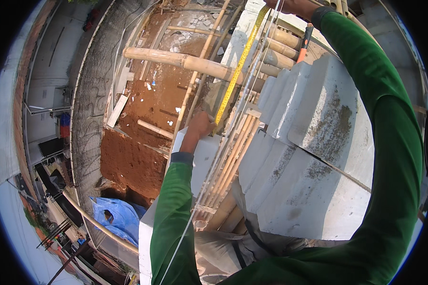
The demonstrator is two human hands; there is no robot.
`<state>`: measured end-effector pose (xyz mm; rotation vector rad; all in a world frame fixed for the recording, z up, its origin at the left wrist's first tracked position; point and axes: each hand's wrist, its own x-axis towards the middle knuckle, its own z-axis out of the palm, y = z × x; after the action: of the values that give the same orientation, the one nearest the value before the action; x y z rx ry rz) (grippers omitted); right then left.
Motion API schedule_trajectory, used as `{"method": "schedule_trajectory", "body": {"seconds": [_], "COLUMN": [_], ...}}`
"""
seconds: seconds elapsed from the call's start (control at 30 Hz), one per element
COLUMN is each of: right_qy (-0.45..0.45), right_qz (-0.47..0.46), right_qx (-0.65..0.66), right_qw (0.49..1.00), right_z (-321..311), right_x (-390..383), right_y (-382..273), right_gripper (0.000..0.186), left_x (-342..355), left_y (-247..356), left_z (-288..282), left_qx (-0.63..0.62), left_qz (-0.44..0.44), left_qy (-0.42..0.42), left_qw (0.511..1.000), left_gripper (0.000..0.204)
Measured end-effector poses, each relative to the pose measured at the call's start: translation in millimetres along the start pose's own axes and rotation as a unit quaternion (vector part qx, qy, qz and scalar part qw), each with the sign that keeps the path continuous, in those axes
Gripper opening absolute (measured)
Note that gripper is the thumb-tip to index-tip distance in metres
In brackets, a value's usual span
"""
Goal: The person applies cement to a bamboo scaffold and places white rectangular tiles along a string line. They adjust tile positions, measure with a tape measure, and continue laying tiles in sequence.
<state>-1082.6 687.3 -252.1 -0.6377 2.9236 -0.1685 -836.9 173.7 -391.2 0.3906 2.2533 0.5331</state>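
Note:
A yellow tape measure [238, 71] runs slantwise above a pale block wall, alongside taut strings and bundled bamboo sticks [235, 156]. My left hand [199, 124] pinches the tape's lower stretch at the edge of a pale block. My right hand [292, 7], partly cut off at the top edge, is closed on the tape's upper stretch. An orange-and-black handled tool [305, 45] stands just below that hand, beside stacked grey-white blocks [328, 114].
Thick bamboo poles [157, 56] cross above red-brown soil [128, 156] strewn with debris, down to my left. A blue tarp [114, 216] lies lower left beside a bamboo pole. A concrete strip [88, 95] and building stretch along the far left.

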Motion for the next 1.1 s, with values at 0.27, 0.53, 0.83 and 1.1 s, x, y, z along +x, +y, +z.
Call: {"method": "schedule_trajectory", "body": {"seconds": [0.27, 0.53, 0.83, 1.1], "right_qy": [0.079, -0.007, 0.011, 0.01], "right_qz": [-0.194, -0.096, -0.105, -0.115], "right_qx": [-0.23, -0.229, -0.173, -0.155], "right_qw": [0.95, 0.969, 0.979, 0.981], "right_z": [122.4, 88.4, 96.8, 103.8], "right_x": [36.9, 29.2, 26.9, 22.9], "right_y": [-49.1, -57.7, -52.1, -50.9], "right_gripper": [0.014, 0.011, 0.012, 0.013], "left_x": [0.4, 22.4, 47.9, 44.4], "left_y": [2.1, -13.1, -32.0, -18.5], "left_z": [9.2, 28.1, 46.2, 47.9], "left_qx": [0.079, 0.046, 0.093, 0.138], "left_qz": [-0.012, 0.005, -0.015, -0.005], "left_qy": [0.022, -0.011, -0.031, -0.012], "left_qw": [0.997, 0.999, 0.995, 0.99], "left_gripper": [0.016, 0.012, 0.014, 0.017]}}
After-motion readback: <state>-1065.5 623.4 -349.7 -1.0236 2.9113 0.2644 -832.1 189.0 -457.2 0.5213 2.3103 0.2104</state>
